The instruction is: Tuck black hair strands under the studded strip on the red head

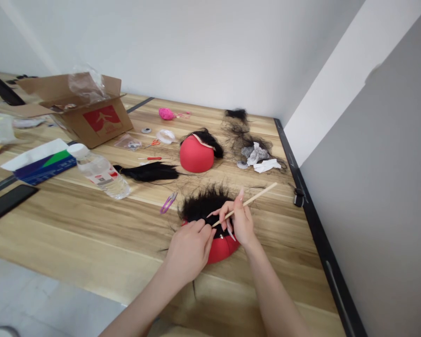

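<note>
A red dome-shaped form (220,251) lies on the table in front of me, with a black hairpiece (205,203) over its upper side. My left hand (190,248) rests on the near left of the form, fingers curled and pressed together against the hair; what they pinch is hidden. Between the fingers of my right hand (241,220) is a thin pale wooden stick (261,193), tilted so that its lower end meets the hair beside my left fingertips. A small shiny pin head (221,236) shows at the hairpiece's near edge.
Beyond stands a second red form (196,157) with dark hair. To the left are purple thread snips (169,203), a black hair bundle (150,172), a water bottle (101,173) and an open cardboard box (91,124). Loose hair and crumpled paper (256,153) lie back right, near the wall.
</note>
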Motion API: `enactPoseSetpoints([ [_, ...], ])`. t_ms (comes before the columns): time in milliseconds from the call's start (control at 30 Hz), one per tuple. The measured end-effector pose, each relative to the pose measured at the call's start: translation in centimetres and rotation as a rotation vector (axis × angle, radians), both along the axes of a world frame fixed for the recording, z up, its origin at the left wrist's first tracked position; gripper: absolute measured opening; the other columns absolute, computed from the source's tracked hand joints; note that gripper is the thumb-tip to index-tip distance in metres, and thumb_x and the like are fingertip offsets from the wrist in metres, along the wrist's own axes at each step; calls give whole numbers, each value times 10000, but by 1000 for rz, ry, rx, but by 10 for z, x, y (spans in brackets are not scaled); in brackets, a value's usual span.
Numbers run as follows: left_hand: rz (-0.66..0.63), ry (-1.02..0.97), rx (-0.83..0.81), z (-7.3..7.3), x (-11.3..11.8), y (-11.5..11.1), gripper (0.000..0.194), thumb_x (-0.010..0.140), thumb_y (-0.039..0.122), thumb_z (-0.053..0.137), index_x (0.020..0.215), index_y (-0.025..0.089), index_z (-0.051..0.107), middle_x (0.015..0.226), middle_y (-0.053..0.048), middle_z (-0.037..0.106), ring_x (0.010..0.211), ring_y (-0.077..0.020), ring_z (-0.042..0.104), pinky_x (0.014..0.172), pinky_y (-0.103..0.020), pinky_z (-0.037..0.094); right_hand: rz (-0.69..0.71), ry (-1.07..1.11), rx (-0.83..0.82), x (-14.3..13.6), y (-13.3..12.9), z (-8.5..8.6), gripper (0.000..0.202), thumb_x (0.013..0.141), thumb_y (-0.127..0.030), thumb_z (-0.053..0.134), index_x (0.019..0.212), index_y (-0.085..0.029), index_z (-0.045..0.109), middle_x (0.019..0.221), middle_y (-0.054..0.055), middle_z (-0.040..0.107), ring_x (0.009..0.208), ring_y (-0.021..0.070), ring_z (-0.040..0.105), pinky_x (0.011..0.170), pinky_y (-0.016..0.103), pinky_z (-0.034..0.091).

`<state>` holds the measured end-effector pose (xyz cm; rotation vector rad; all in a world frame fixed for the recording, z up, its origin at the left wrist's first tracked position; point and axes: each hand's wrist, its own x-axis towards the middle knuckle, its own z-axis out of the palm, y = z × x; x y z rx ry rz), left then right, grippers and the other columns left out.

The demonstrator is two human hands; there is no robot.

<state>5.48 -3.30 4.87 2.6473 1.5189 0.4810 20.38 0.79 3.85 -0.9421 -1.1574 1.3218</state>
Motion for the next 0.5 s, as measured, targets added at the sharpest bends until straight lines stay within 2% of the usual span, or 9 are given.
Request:
enactPoseSetpoints([
  [133, -5, 15, -13, -1, -1, -1, 259, 947, 189, 389, 757, 171, 564, 721, -30, 570, 659, -184, 542, 594, -298, 371, -5, -11, 5, 0, 1, 0, 736, 883, -708, 243, 485, -179, 562, 331, -37, 433, 294, 61, 370, 678, 296, 521],
  [300, -73, -3, 11, -2, -4, 1, 251, 945, 178, 400, 754, 163, 562, 717, -26, 563, 653, -177, 517, 597, -298, 355, -9, -35, -17, 1, 1, -3, 724, 881, -708, 262, 493, -174, 560, 341, -25, 452, 272, 58, 342, 449, 240, 423],
  [500, -183, -44, 163, -5, -11, 2, 270, 937, 166, 410, 703, 154, 546, 683, -33, 539, 676, -180, 458, 639, -306, 324, -13, -43, -30, 1, 2, -3, 731, 868, -726, 260, 489, -180, 562, 336, -11, 447, 289, 73, 355, 353, 224, 312],
])
